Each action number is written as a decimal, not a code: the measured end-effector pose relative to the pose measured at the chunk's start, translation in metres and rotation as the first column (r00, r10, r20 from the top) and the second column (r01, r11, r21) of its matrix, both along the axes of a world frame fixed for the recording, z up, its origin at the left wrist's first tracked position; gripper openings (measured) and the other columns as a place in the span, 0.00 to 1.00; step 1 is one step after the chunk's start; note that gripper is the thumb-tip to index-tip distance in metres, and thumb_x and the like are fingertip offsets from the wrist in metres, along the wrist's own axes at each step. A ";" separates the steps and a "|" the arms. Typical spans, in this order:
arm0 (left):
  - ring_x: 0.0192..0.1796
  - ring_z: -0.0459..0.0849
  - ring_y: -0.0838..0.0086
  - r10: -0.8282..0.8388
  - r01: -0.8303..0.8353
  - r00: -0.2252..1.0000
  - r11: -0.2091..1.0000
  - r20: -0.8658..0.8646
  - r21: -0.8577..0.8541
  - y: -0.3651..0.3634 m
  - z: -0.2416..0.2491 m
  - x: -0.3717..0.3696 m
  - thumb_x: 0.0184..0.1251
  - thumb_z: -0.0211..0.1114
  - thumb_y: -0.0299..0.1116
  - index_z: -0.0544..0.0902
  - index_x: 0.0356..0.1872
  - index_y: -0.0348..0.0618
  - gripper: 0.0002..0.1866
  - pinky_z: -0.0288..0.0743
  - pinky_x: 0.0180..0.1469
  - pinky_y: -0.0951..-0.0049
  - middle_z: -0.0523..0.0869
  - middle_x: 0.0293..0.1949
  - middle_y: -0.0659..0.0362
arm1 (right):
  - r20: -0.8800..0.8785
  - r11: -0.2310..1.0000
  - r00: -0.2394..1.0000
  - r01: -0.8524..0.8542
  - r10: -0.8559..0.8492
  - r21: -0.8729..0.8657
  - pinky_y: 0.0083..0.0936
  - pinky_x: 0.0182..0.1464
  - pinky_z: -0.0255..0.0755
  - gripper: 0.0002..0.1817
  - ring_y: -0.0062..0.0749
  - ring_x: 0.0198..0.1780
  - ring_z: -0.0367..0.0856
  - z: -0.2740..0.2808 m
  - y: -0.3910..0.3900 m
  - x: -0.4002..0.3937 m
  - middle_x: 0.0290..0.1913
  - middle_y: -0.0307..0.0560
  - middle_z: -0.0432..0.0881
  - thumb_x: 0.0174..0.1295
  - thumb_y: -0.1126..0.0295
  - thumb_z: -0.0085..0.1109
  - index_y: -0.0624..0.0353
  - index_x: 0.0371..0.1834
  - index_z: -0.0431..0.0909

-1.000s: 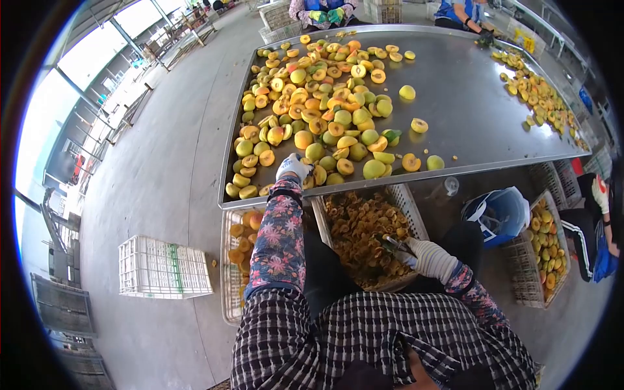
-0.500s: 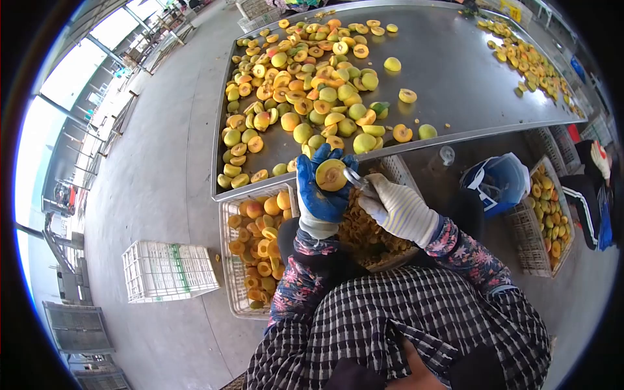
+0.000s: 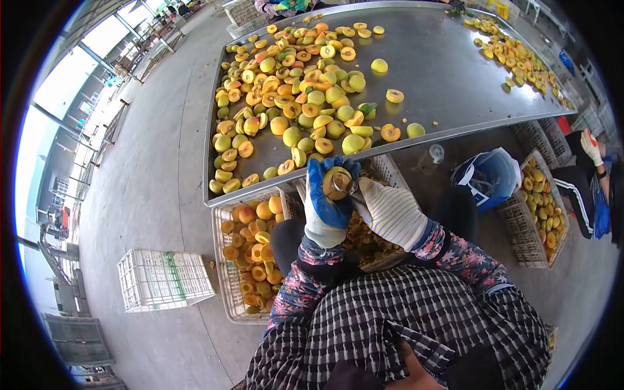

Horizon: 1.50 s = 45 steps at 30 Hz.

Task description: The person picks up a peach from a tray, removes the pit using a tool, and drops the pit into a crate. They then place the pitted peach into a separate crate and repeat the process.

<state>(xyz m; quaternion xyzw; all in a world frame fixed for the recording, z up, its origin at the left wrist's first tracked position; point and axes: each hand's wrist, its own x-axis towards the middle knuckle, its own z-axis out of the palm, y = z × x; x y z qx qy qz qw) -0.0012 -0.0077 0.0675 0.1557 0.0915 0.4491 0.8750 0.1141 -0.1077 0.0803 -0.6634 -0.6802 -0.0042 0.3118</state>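
My left hand (image 3: pixel 325 211), in a white knitted glove with blue coating, is closed around a halved yellow peach (image 3: pixel 333 180), its cut face toward me. My right hand (image 3: pixel 396 216), in a white striped glove, grips a small metal pitting spoon (image 3: pixel 353 187) whose curved tip is at the middle of the cut face. Much of the handle is hidden in my fingers. Below both hands stands a crate (image 3: pixel 389 173) with brownish scraps in it. To its left, a white plastic crate (image 3: pixel 221 276) holds pitted peach halves.
A metal table (image 3: pixel 429 84) with a raised rim carries many whole and halved peaches (image 3: pixel 286 97). A blue bucket (image 3: pixel 491 179) and a full peach crate (image 3: pixel 539 208) stand at the right, near another person's gloved hand (image 3: pixel 590 147). An overturned white crate (image 3: pixel 162 279) lies left.
The pitting spoon's tip has moved from the peach half's edge onto its cut face. My left hand has turned the half slightly. The whole view has shifted a little.
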 end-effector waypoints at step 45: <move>0.44 0.86 0.57 -0.034 0.078 0.934 0.991 -0.357 0.108 0.001 -0.012 -0.016 0.78 0.54 0.53 0.79 0.43 0.33 0.26 0.83 0.53 0.57 0.85 0.37 0.49 | -0.351 0.881 0.908 -0.347 0.230 -0.320 0.45 0.39 0.75 0.17 0.60 0.38 0.82 -0.017 -0.001 0.016 0.35 0.62 0.83 0.72 0.60 0.56 0.65 0.49 0.72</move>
